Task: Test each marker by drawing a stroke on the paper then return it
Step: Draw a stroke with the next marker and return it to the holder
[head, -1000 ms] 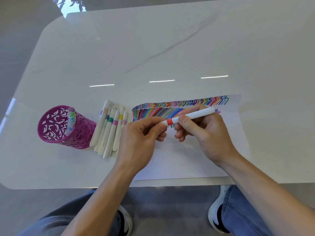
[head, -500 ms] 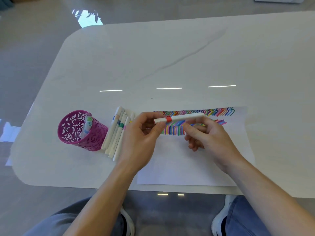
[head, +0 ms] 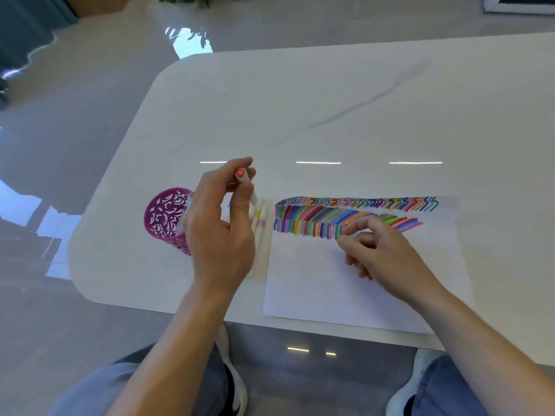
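My left hand (head: 220, 232) holds a white marker with a red end cap (head: 240, 173) nearly upright, above the row of white markers (head: 260, 235) that lie between the magenta holder and the paper. Most of that row is hidden behind the hand. The magenta perforated pen holder (head: 163, 216) stands just left of the hand, with markers inside it. The white paper (head: 345, 283) lies to the right, with bands of many coloured strokes (head: 330, 214) along its top. On the paper, just below the strokes, rests my right hand (head: 381, 250), fingers loosely curled and holding nothing.
The white marble-look table (head: 330, 109) reaches far back and right; its rounded left corner and near edge are close to the holder and paper. My knees and white shoes (head: 234, 382) show below the table's front edge.
My right hand let go of the red marker and dropped onto the paper. My left hand carried the marker left and tipped it upright over the row. The camera view shifted left.
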